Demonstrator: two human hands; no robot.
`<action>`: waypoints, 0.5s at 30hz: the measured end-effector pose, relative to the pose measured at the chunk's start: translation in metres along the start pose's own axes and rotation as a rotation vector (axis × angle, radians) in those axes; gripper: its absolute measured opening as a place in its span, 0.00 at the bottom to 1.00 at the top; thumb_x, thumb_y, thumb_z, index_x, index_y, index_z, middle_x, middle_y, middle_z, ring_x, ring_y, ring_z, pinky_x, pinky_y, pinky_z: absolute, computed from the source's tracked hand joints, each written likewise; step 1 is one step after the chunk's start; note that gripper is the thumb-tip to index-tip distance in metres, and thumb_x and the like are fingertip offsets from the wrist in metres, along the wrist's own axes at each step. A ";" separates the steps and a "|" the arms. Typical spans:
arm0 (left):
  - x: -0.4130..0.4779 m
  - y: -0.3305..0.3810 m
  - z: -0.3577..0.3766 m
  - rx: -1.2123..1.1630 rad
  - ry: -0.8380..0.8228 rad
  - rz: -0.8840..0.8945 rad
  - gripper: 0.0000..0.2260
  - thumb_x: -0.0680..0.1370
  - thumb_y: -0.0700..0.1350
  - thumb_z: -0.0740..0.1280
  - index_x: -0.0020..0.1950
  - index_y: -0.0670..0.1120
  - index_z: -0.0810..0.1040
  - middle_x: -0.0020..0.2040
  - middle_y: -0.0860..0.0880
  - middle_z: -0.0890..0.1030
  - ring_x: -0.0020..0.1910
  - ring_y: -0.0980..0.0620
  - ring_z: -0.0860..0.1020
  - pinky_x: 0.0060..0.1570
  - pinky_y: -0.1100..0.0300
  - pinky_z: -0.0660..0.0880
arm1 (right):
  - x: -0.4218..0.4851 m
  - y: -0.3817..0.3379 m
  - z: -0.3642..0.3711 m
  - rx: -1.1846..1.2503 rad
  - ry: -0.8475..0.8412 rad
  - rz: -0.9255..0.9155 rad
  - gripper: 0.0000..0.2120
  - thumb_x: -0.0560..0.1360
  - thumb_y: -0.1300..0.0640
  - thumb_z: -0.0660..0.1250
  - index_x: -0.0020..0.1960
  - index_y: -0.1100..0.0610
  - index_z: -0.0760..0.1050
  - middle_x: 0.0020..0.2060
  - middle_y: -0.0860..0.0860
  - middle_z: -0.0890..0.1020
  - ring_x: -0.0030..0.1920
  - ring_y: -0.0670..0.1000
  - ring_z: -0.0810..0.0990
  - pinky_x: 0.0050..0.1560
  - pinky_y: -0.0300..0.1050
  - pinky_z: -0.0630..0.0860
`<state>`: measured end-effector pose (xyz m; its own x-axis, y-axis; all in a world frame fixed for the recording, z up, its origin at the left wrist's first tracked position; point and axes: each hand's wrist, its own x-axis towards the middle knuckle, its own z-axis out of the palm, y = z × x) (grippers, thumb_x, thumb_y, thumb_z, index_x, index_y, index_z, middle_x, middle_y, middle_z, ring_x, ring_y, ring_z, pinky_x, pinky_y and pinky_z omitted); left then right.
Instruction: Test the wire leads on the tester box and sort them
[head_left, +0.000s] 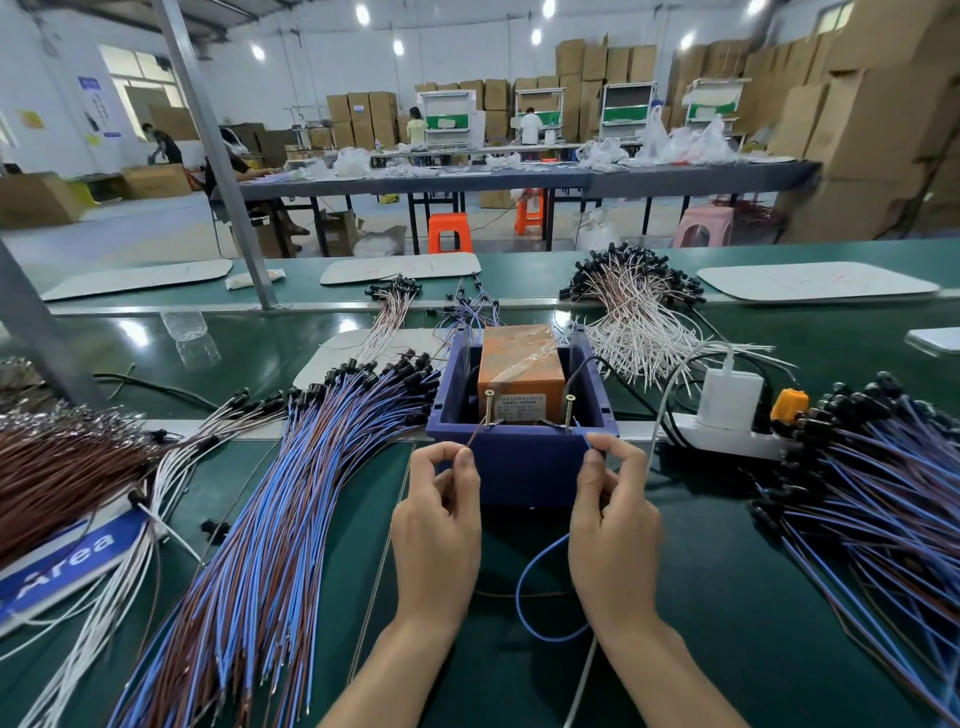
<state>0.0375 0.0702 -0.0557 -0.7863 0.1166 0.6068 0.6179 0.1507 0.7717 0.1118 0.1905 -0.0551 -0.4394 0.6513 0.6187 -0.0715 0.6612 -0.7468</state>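
The tester box (521, 371) is orange, wrapped in tape, and sits inside a blue plastic bin (519, 467) with two upright screws at its front. My left hand (439, 525) pinches the brown lead (474, 439), whose tip points toward the left screw (489, 408). My right hand (615, 525) pinches the blue lead (540, 587) just below the right screw (570, 410). The blue wire loops down between my wrists. Whether either tip touches a screw I cannot tell.
A big fan of blue and brown leads (270, 519) lies on the left, another pile (883, 493) on the right. White leads (639, 317) lie behind the bin. A white power strip (727, 431) with a charger sits to the right. Brown wires (57, 467) fill the far left.
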 end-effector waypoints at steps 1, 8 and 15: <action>0.000 0.000 0.000 -0.002 -0.003 -0.002 0.05 0.84 0.56 0.59 0.50 0.58 0.71 0.29 0.56 0.73 0.24 0.57 0.65 0.23 0.59 0.62 | 0.000 0.000 0.000 0.006 -0.001 -0.002 0.07 0.82 0.45 0.53 0.57 0.41 0.67 0.28 0.42 0.75 0.31 0.43 0.77 0.27 0.31 0.66; 0.000 0.000 0.000 -0.018 -0.011 0.002 0.07 0.83 0.58 0.59 0.50 0.58 0.71 0.30 0.55 0.74 0.24 0.56 0.66 0.23 0.61 0.63 | -0.001 0.000 0.000 0.007 0.012 -0.019 0.07 0.83 0.45 0.53 0.58 0.41 0.68 0.28 0.42 0.75 0.32 0.43 0.78 0.28 0.30 0.67; 0.001 0.000 0.001 -0.009 -0.015 -0.005 0.06 0.84 0.55 0.60 0.50 0.56 0.72 0.32 0.61 0.76 0.26 0.58 0.71 0.27 0.70 0.64 | -0.002 0.002 0.001 -0.006 0.047 -0.034 0.12 0.81 0.39 0.50 0.60 0.40 0.66 0.23 0.42 0.69 0.29 0.44 0.76 0.26 0.31 0.66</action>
<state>0.0364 0.0708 -0.0553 -0.7895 0.1302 0.5998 0.6135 0.1428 0.7767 0.1118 0.1901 -0.0579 -0.3939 0.6455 0.6543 -0.0799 0.6851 -0.7240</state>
